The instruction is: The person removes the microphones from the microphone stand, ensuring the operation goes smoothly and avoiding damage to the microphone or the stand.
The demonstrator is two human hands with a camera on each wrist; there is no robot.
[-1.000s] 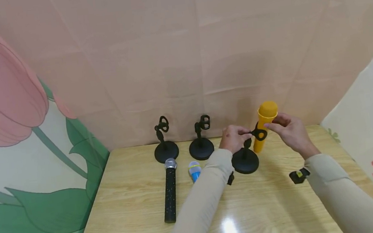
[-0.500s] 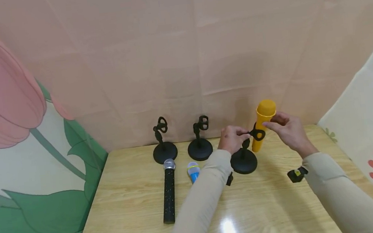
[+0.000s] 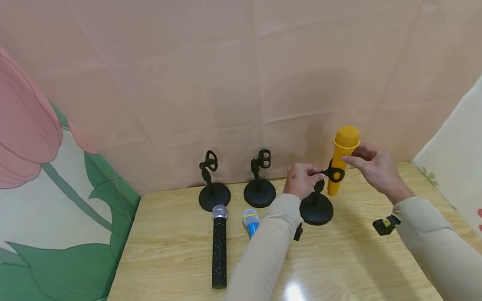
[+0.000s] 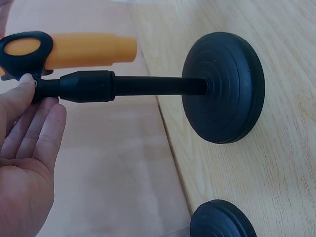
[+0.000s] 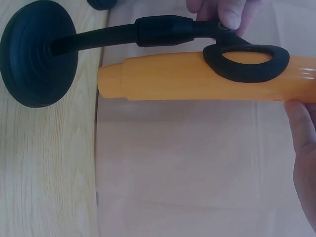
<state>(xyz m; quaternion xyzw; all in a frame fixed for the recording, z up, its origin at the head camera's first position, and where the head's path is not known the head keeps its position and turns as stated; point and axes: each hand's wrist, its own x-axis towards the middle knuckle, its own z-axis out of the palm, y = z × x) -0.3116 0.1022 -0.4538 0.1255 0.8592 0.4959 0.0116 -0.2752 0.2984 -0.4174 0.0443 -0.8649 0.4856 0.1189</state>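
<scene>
My left hand [image 3: 302, 180] pinches the top joint of a black microphone stand [image 4: 148, 85], just behind its clip. The stand's round base [image 3: 316, 209] is on the table. An orange toy microphone [image 5: 173, 76] passes through the clip ring [image 5: 247, 63], its head up and its narrow end down. Just under the head, my right hand [image 3: 375, 168] grips the microphone between thumb and fingers. In the right wrist view only part of that hand [image 5: 303, 133] shows, at the right edge.
Two more black stands [image 3: 214, 196] [image 3: 259, 191] stand along the back of the wooden table [image 3: 169, 266]. A black speckled microphone [image 3: 219, 251] lies in front of the left one. A blue microphone [image 3: 251, 222] is partly hidden by my left sleeve. A pink cloth backdrop [image 3: 180, 78] rises behind.
Both hands keep their hold on the stand and the orange microphone, which stays in the clip. Only a slight shift of the head view shows.
</scene>
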